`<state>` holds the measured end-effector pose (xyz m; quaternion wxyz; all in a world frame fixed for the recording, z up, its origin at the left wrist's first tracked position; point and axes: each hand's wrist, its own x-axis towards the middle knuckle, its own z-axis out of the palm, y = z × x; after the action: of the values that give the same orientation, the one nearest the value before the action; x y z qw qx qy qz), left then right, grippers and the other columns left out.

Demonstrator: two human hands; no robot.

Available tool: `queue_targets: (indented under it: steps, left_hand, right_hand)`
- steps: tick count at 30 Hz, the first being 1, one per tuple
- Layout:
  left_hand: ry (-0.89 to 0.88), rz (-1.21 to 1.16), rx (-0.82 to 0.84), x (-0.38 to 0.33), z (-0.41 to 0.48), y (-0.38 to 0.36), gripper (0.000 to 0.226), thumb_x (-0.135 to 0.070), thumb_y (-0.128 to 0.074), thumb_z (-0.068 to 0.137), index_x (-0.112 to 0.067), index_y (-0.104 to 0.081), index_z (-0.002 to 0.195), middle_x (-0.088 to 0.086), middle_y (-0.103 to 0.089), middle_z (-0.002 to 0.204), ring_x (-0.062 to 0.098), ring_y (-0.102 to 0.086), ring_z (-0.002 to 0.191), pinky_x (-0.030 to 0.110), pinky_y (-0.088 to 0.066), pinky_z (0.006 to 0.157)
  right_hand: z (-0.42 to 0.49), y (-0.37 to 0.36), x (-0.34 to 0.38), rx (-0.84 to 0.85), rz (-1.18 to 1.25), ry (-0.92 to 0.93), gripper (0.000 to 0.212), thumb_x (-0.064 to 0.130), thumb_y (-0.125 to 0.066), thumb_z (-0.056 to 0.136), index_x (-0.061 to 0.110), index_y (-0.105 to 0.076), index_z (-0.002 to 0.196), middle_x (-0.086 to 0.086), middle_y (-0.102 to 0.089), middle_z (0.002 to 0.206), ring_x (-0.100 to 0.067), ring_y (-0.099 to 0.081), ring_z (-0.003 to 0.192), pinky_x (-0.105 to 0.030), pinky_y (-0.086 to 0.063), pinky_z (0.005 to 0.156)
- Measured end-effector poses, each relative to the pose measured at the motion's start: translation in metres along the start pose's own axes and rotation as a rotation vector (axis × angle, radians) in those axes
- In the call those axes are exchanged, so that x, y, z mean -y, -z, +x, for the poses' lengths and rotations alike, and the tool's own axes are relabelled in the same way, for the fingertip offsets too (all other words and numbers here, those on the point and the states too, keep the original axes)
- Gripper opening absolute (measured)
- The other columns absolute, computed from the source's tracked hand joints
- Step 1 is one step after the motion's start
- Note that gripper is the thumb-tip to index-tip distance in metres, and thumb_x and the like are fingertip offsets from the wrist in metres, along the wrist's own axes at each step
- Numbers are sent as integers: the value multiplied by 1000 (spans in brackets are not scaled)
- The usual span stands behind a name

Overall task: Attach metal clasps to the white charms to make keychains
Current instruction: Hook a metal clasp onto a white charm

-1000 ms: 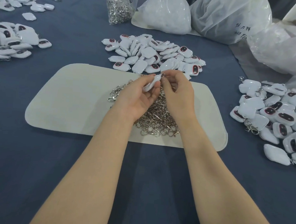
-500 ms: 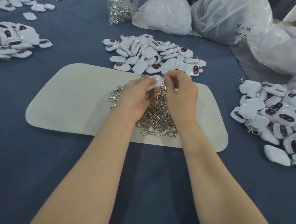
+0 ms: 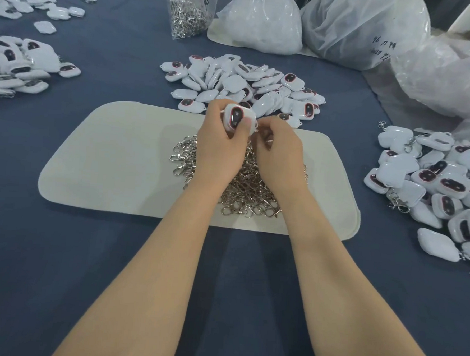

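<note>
A blue tablecloth (image 3: 58, 263) fills the frame, and a pale mat (image 3: 114, 156) at centre carries the clasp heap (image 3: 249, 189). Above it the left hand (image 3: 219, 149) grips a white charm (image 3: 236, 117). The right hand (image 3: 280, 153) has curled fingers that hide whatever they pinch.

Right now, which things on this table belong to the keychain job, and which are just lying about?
In the job: white charm in the left hand; right hand curled at its edge; loose clasps on the pale mat; charm pile behind.
Lying about: bag of clasps; plastic sacks; left charm heap; right charm heap.
</note>
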<state>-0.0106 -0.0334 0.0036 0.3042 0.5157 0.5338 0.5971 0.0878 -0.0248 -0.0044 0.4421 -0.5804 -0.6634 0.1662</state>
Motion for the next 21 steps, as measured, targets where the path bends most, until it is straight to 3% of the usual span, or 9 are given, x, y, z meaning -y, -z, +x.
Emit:
queue_targets:
  steps: [2, 5, 7, 10, 14, 17, 21]
  left_hand:
    - [235, -232, 6, 0, 3, 0, 13, -12, -60, 91, -17, -52, 100, 3, -63, 91, 7, -63, 64, 22, -52, 62]
    - [510, -569, 60, -1, 8, 4, 4, -8, -58, 92, -6, -59, 96, 5, -63, 79, 5, -59, 53, 17, -50, 54]
    - [624, -750, 68, -2, 9, 7, 4, -6, -58, 92, -6, -60, 88, 4, -61, 74, 6, -58, 52, 16, -49, 51]
    - [717, -886, 69, -2, 10, 10, 5, -8, -58, 91, -6, -56, 87, 5, -58, 73, 7, -58, 49, 16, -50, 49]
    - [792, -972, 82, -3, 11, 10, 9, -10, -53, 94, -3, -52, 88, 6, -55, 70, 6, -57, 45, 16, -49, 46]
    - [807, -1005, 119, -4, 10, 11, 10, -11, -51, 95, -1, -52, 99, 5, -58, 64, 5, -56, 44, 15, -49, 46]
    - [835, -1079, 131, -5, 9, 13, 11, -9, -53, 94, 2, -55, 96, 4, -58, 53, 7, -56, 44, 16, -50, 46]
  right_hand:
    - [0, 0, 0, -8, 49, -28, 14, 10, -56, 91, 10, -65, 102, -5, -63, 96, -11, -53, 81, -18, -39, 76]
    - [-1, 1, 1, -31, 167, -68, 12, 13, -59, 91, 21, -63, 100, 8, -63, 89, 2, -53, 77, -10, -40, 74]
    - [-1, 1, 4, -43, 246, -75, 13, 14, -60, 91, 27, -60, 95, 13, -61, 83, -2, -58, 80, -11, -45, 75]
    - [-1, 0, 6, -56, 330, -70, 15, 10, -57, 92, 25, -60, 93, 12, -64, 84, -11, -64, 86, -25, -51, 85]
    - [0, -2, 6, -67, 378, -82, 19, 10, -52, 95, 26, -59, 87, 9, -65, 80, -9, -64, 81, -37, -53, 87]
    - [-1, -2, 7, -90, 401, -76, 23, 10, -52, 95, 29, -58, 83, 9, -65, 79, -7, -64, 79, -39, -53, 87]
    - [-2, -2, 9, -84, 420, -57, 19, 10, -54, 94, 26, -59, 86, 9, -66, 83, -14, -66, 85, -35, -53, 86]
